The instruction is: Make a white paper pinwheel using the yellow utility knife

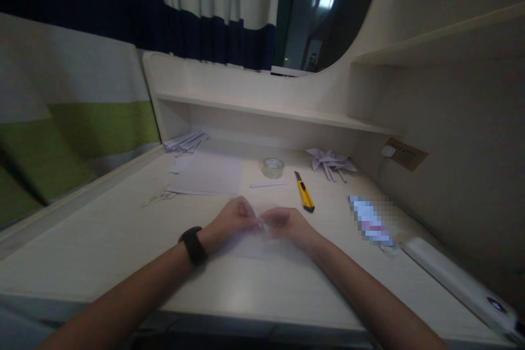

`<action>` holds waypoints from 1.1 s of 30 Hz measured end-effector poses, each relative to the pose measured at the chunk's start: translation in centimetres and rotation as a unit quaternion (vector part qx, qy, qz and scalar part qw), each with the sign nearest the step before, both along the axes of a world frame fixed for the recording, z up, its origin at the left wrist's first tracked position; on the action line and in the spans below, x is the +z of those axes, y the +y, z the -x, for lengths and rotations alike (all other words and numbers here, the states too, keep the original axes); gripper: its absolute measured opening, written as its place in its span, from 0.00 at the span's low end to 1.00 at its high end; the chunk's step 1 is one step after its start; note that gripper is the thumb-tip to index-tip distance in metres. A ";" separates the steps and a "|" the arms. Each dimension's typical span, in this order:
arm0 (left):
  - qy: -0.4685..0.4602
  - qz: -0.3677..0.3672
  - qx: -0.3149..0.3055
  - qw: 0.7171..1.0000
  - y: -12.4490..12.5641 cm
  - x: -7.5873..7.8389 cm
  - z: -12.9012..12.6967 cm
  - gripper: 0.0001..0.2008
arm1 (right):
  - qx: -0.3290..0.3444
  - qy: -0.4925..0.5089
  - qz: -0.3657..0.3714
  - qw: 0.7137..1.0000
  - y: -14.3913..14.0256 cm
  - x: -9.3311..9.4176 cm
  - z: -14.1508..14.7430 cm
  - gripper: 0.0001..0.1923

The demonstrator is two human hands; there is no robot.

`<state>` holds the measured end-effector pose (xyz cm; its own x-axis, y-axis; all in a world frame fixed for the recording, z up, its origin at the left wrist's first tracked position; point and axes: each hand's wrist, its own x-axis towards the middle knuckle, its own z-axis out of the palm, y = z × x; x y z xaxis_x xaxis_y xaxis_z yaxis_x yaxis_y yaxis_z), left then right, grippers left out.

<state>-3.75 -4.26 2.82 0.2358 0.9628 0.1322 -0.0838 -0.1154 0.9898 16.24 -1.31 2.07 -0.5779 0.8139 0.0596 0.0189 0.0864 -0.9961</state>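
Note:
My left hand, with a black watch on its wrist, is closed in a pinch at the middle of the desk. Facing it, my right hand has its fingers bent and pressed together. The fingertips of both meet at a thin piece of white paper, which spreads below them, blurred and partly hidden by the hands. Beyond them lies a narrow white paper strip. A roll of clear tape rests behind the strip, and a yellow utility knife with its blade out lies to the right.
White paper sheets lie at the back left, near rolled paper sticks and rubber bands. Folded paper pinwheels are at the back right. A blurred-out phone and a long white device line the right side.

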 end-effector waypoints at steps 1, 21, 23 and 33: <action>0.003 -0.001 0.002 1.000 0.0 0.0 0.0 0.17 | 0.003 0.002 0.000 1.000 0.0 0.0 0.0 0.25; 0.038 -0.027 0.020 0.999 -0.2 0.5 -0.3 0.17 | -0.091 -0.024 -0.086 0.992 -0.5 0.5 0.7 0.23; 0.033 -0.039 0.021 0.998 -0.1 0.4 -0.3 0.16 | -0.113 -0.036 -0.106 0.987 -0.6 0.6 0.9 0.22; -0.007 -0.045 0.038 0.998 0.4 0.4 -0.6 0.17 | -0.173 -0.105 -0.169 0.965 -1.5 1.1 1.3 0.12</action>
